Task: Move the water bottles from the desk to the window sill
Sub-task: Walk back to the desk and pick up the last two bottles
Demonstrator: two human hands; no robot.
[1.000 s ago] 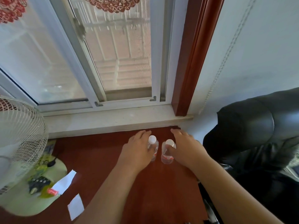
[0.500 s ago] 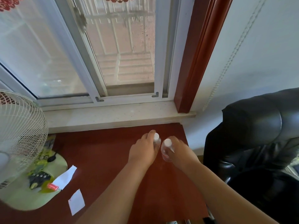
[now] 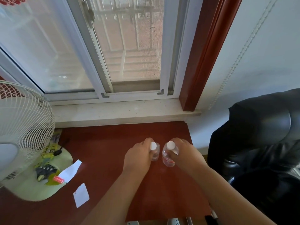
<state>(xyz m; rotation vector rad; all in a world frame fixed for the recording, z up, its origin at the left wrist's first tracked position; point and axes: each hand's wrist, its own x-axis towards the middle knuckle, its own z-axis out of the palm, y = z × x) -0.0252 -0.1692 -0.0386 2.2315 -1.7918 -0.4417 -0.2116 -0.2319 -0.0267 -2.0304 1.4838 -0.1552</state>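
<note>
Beyond the red desk waits the window sill; both hands have now closed, left hand and right hand each clamped round a water bottle near the desk's far right corner, ready for lifting.

On the red-brown wooden desk, two small clear plastic water bottles with white caps stand side by side, one at 9 o'clock of the other. The pale stone window sill lies at 12 o'clock of them, behind the desk. The white wire-caged desk fan stands at 9 o'clock, the black leather chair at 3 o'clock beside the desk.
</note>
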